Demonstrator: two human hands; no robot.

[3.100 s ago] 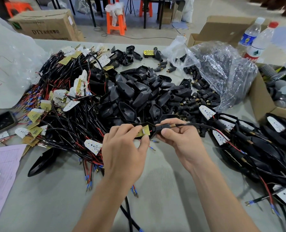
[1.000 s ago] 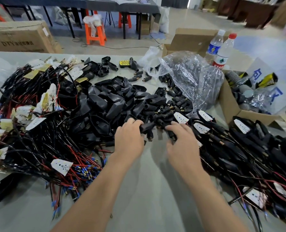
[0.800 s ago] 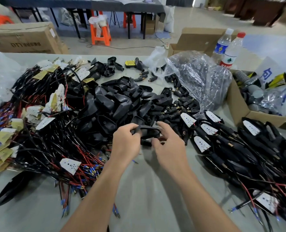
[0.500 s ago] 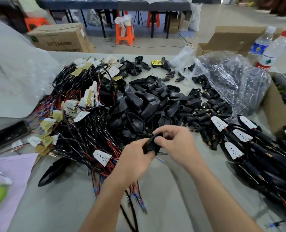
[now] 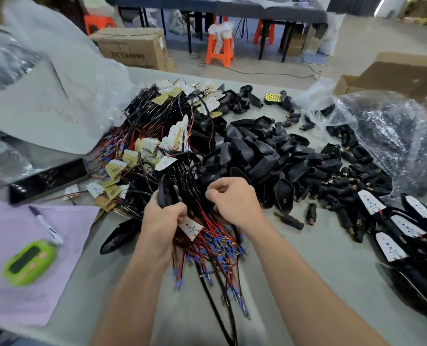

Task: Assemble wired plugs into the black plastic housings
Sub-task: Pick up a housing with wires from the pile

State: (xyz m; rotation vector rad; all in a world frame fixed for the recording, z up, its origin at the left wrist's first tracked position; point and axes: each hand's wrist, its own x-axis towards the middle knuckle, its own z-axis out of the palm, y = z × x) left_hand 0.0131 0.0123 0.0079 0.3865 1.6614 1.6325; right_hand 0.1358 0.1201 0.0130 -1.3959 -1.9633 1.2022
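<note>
One black housing gripped in left hand; right hand just beside, curled round wires of wire bundle beneath both.

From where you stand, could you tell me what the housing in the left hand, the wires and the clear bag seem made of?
The housing in the left hand: apparently moulded black plastic, smooth with a dull sheen. The wires: red and black insulation, probably plastic, with blue sleeves and small metallic-looking tips. The clear bag: thin plastic film, crinkled and glinting.
</note>
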